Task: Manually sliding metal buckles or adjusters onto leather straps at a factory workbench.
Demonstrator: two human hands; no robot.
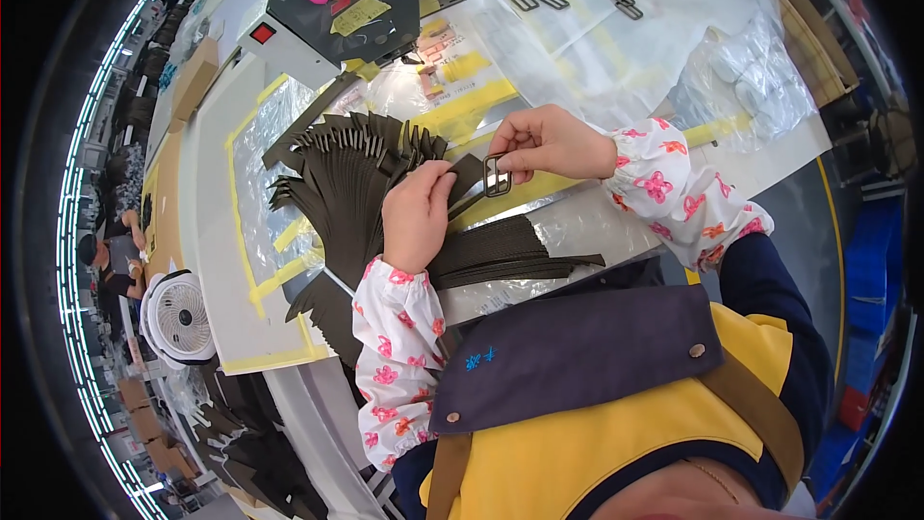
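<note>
"Sleeve covers [399,376]?"
"White, scattered with pink and orange butterfly shapes; the straps [348,183] dark olive-brown; the buckle [487,176] dark gunmetal."
"And the garment [616,433]?"
"Yellow; its flap [577,356] greyish-purple with bright blue embroidery [481,358]; the undersleeves [775,289] navy."
"Tape [472,116]?"
"Plain yellow; the fan [183,316], white."

1 machine [300,21] cut by top edge. Left hand [416,219]: some fingers hidden. Left sleeve [397,356] covers some straps [339,183]. Far-left co-worker [121,258] too small for detail.

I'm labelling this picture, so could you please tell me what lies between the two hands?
In the head view, a dark strap and a buckle lie between the left hand and right hand.
</note>
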